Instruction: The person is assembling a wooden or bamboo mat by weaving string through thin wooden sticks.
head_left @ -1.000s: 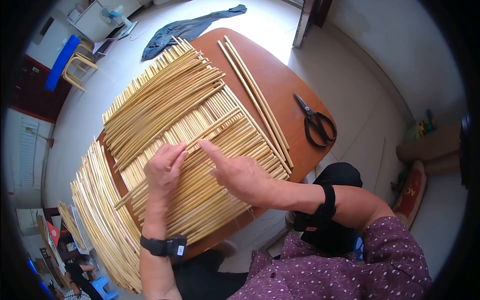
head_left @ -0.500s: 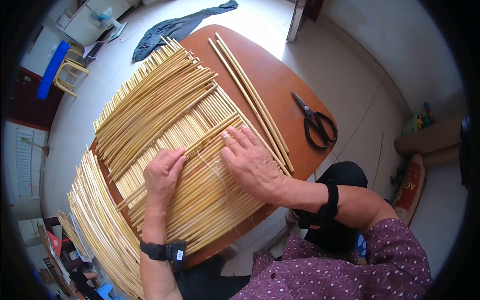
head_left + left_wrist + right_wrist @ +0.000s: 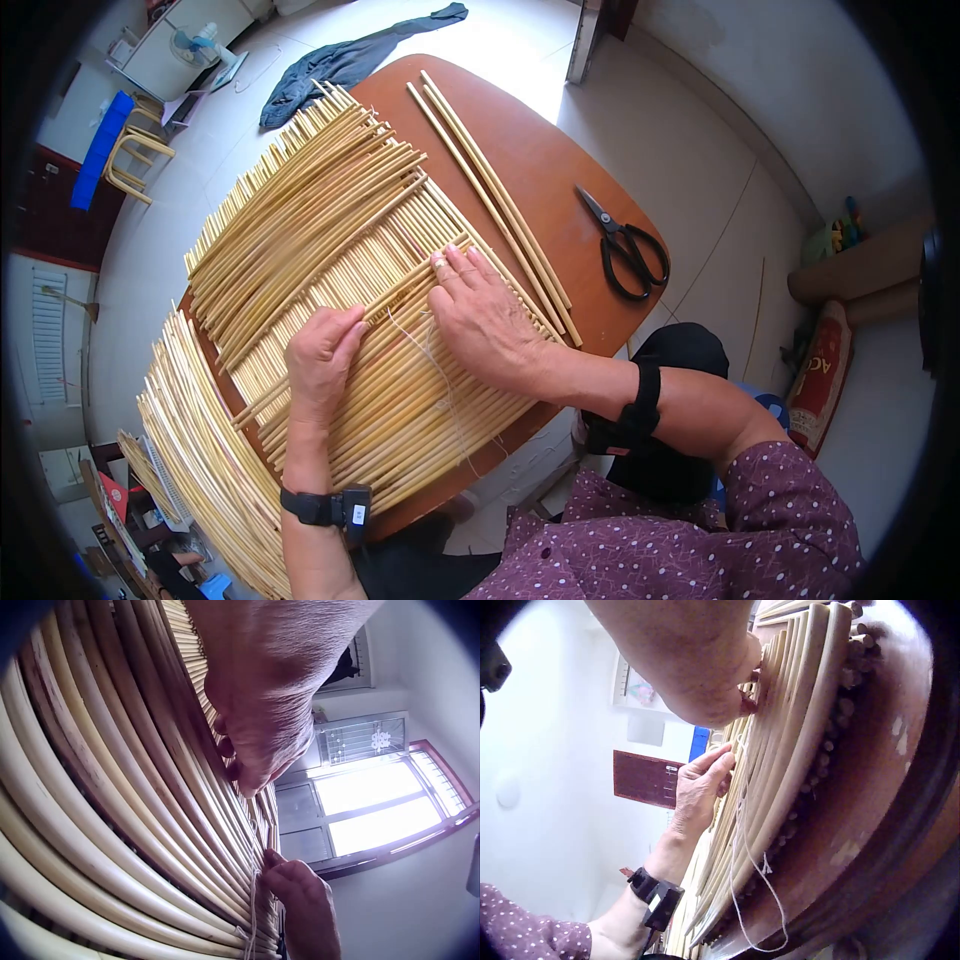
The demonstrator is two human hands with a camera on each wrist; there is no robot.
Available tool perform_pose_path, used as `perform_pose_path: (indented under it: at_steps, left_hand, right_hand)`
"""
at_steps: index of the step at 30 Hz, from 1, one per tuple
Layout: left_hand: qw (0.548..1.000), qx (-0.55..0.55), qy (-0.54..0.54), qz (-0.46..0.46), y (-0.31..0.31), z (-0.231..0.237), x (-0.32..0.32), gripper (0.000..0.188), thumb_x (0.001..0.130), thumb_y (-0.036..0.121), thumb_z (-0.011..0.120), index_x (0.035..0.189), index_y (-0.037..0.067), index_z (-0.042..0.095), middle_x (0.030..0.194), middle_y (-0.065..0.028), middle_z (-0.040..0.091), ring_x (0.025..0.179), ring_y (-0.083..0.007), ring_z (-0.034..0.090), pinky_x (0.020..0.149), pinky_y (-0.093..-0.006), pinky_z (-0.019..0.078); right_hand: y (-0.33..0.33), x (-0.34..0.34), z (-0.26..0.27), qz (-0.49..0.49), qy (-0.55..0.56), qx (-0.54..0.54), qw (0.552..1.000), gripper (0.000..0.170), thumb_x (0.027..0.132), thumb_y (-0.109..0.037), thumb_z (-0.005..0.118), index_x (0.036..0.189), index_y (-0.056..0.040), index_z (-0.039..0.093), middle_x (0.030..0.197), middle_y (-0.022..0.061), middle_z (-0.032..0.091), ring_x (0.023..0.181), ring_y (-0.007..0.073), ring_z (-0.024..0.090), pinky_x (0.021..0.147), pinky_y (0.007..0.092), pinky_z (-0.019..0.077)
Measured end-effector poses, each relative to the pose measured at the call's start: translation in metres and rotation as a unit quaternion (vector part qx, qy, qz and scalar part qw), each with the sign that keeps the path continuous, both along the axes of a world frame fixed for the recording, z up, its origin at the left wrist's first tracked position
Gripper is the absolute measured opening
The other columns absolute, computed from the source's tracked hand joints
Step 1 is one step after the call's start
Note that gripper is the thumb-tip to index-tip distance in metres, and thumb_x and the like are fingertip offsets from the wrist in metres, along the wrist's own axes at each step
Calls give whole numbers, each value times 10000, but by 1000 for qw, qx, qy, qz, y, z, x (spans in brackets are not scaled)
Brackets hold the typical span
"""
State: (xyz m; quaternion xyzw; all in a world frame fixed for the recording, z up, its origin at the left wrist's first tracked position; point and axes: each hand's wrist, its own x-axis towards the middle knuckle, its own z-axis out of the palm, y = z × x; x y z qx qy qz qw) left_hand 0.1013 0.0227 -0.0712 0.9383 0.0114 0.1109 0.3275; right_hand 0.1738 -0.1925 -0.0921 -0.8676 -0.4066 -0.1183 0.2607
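Note:
In the head view the left hand (image 3: 322, 362) pinches a thin stalk (image 3: 400, 288) at the upper edge of a mat of tied stalks (image 3: 400, 420). The right hand (image 3: 485, 325) lies palm down on the mat, its fingertips on the stalks near their right ends. White string (image 3: 432, 362) runs loosely from the pinched spot down over the mat; in the right wrist view the string (image 3: 736, 900) hangs in a loop past the mat's edge. The left wrist view has the left hand (image 3: 259, 697) close above the stalks and the right hand (image 3: 306, 907) beyond it.
Black scissors (image 3: 628, 250) lie on the brown table (image 3: 520, 120) at the right, beside a few separate stalks (image 3: 500, 205). A pile of loose stalks (image 3: 290, 220) covers the table's far left part. More long stalks (image 3: 200, 440) stand at the left. Dark cloth (image 3: 330, 65) lies on the floor.
The right hand has turned from a pointing pose beside the left hand to lying flat farther right on the stalks. The string now lies visible across the mat. The left hand keeps its pinch.

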Motion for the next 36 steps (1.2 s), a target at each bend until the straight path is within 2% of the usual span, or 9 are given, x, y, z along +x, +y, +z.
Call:
perform_pose_path:
  at_steps: [8, 21, 26, 27, 28, 36]
  left_hand:
    - [1000, 11, 10, -3, 2, 1, 1, 191, 824, 93, 707, 1013, 77, 728, 817, -61, 676, 681, -159, 638, 608, -267, 503]
    - [1000, 4, 13, -4, 3, 1, 1, 189, 816, 88, 711, 1003, 67, 725, 787, -66, 659, 662, -171, 628, 601, -279, 494]
    - [1000, 20, 12, 0, 2, 3, 0, 181, 816, 92, 709, 995, 73, 726, 770, -63, 649, 657, -167, 623, 594, -275, 480]
    - [1000, 13, 17, -2, 0, 6, 0, 191, 817, 63, 695, 1005, 42, 716, 768, -73, 640, 663, -165, 613, 603, -271, 474]
    - [1000, 6, 23, -4, -1, 8, 1, 200, 818, 34, 681, 1015, 11, 706, 765, -83, 632, 668, -162, 604, 612, -266, 467]
    - [995, 89, 15, 34, -10, 5, 4, 150, 804, 120, 702, 944, 67, 715, 759, -65, 634, 655, -195, 625, 604, -299, 481]
  right_hand:
    - [1, 3, 1, 10, -19, -25, 999, 157, 779, -82, 522, 828, 47, 598, 1070, 316, 588, 1121, 409, 510, 1034, 463, 338]
    - [5, 1, -3, 2, -53, -50, 997, 170, 809, -96, 510, 857, 42, 597, 1060, 309, 592, 1127, 408, 518, 1037, 477, 332]
    - [4, 5, 2, 20, -34, -48, 998, 166, 793, -105, 513, 841, 25, 605, 984, 257, 599, 1041, 357, 522, 965, 438, 373]
    - [4, 6, 3, 17, -51, -53, 997, 155, 784, -104, 517, 832, 12, 609, 952, 229, 597, 993, 324, 517, 925, 411, 390]
    - [4, 6, 4, 20, -50, -51, 997, 155, 784, -104, 517, 832, 12, 609, 952, 229, 597, 993, 324, 517, 925, 411, 390]
    - [7, 7, 4, 17, -42, -65, 997, 137, 784, -95, 525, 849, 3, 596, 953, 199, 582, 985, 301, 515, 907, 384, 403]
